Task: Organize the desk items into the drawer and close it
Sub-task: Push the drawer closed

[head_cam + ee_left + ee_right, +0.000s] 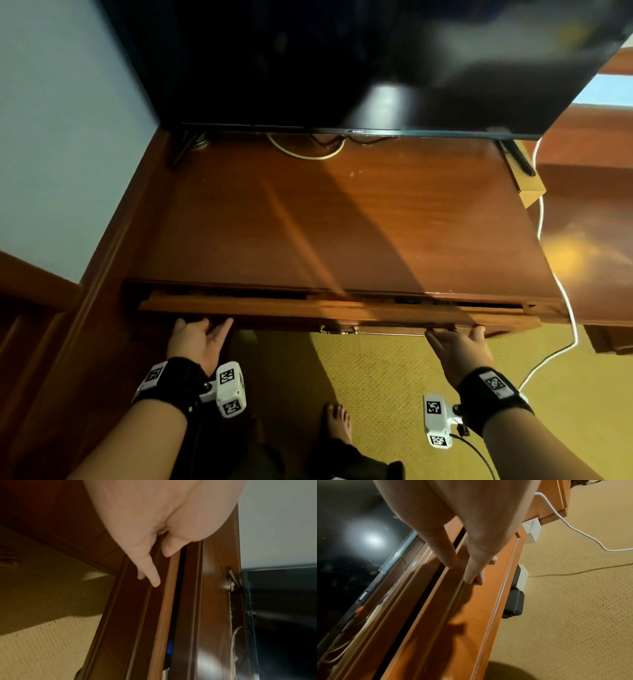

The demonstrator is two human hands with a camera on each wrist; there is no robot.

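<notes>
The wooden drawer under the desk top stands out only a narrow slit, and its contents are mostly hidden. My left hand presses the drawer front near its left end, fingers straight. My right hand presses the front near its right end, also with straight fingers. In the left wrist view my left hand lies flat on the drawer front, and something blue shows in the gap. In the right wrist view my right hand rests flat on the drawer front.
A black TV stands at the back of the desk with cables behind it. A white cable runs down the desk's right side to the carpet. A brass handle sits mid-drawer. A white plug block and black boxes sit under the desk.
</notes>
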